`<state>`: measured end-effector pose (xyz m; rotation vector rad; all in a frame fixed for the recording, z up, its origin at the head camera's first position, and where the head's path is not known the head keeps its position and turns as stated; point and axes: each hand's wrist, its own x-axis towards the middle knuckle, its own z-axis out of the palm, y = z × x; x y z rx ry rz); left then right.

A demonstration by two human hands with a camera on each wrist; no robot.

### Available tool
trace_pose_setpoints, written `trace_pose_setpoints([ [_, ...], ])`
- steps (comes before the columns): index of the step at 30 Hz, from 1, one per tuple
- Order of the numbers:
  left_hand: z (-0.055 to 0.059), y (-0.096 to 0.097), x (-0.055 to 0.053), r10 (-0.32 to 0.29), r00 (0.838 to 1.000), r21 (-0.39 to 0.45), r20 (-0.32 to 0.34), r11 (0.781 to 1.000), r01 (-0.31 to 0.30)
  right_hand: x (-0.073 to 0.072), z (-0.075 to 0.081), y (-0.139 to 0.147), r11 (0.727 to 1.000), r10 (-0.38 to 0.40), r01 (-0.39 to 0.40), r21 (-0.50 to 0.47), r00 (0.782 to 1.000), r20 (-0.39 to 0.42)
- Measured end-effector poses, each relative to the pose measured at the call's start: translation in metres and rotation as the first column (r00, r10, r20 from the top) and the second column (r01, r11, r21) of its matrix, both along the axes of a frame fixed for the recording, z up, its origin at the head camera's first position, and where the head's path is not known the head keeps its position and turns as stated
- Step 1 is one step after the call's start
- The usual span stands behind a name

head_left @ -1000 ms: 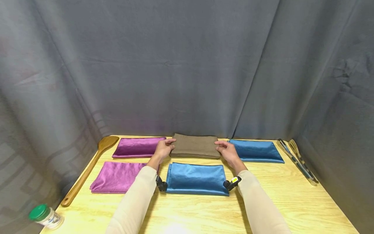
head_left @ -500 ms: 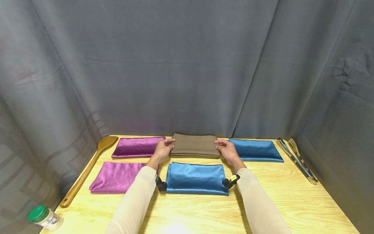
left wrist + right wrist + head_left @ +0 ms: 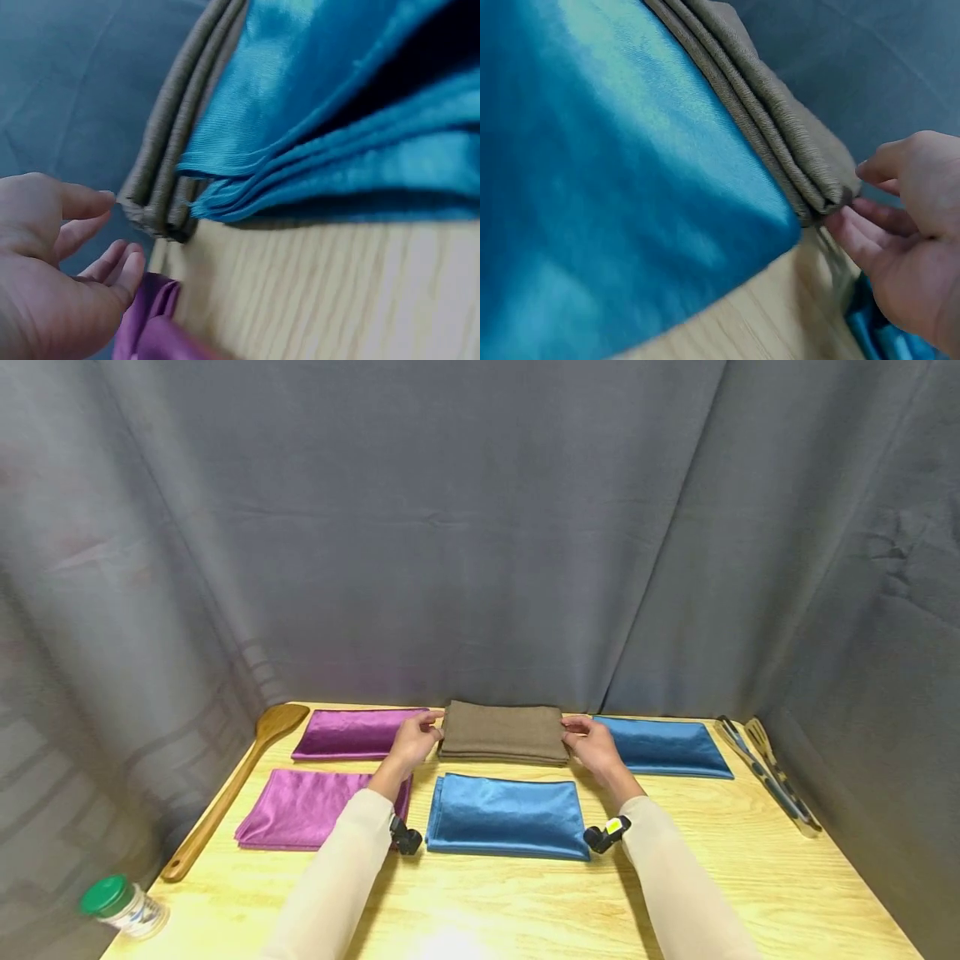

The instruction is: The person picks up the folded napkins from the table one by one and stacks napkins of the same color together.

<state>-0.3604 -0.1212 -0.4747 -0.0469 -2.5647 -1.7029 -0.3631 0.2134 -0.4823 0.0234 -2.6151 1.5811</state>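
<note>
A folded brown cloth lies at the back middle of the table. At its left end is my left hand, fingers relaxed and apart, one fingertip close to the cloth's corner in the left wrist view. My right hand is at the other end; its loosely bent fingertips meet the folded corner in the right wrist view. Neither hand grips the cloth. In front of it lies a folded blue satin cloth. A folded purple cloth sits beside my left hand, and another blue cloth beside my right.
A second purple cloth lies front left, partly under my left forearm. A wooden spoon and a green-lidded jar stand along the left edge. Several utensils lie at the right edge. Grey curtains enclose the table.
Both hands have drawn slightly outward from the brown cloth's ends, so their fingertips no longer overlap its top. The cloths stay where they were.
</note>
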Motion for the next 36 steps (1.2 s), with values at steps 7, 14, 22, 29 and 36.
trace_pose_setpoints([
  [7, 0.011, -0.009, 0.027, -0.050, 0.998, 0.032, -0.037, 0.998, 0.051, 0.022, 0.012, 0.021, 0.997, 0.006, -0.002, 0.071, 0.998, -0.060],
  [14, 0.015, -0.015, 0.073, -0.140, 0.989, 0.018, -0.053, 0.990, 0.141, 0.061, 0.017, 0.029, 0.996, 0.048, -0.040, 0.084, 0.995, -0.090],
  [22, 0.014, -0.016, 0.118, -0.173, 0.985, -0.028, 0.012, 0.984, 0.173, 0.113, 0.011, 0.029, 0.996, 0.087, -0.087, -0.025, 0.996, -0.010],
  [29, 0.001, -0.013, 0.129, -0.152, 0.988, -0.059, 0.020, 0.986, 0.153, 0.131, -0.003, 0.026, 0.992, 0.079, -0.072, -0.104, 0.995, 0.066],
  [36, -0.004, -0.010, 0.130, -0.165, 0.986, -0.048, 0.032, 0.985, 0.166, 0.133, -0.008, 0.025, 0.980, 0.105, -0.087, -0.178, 0.990, 0.094],
])
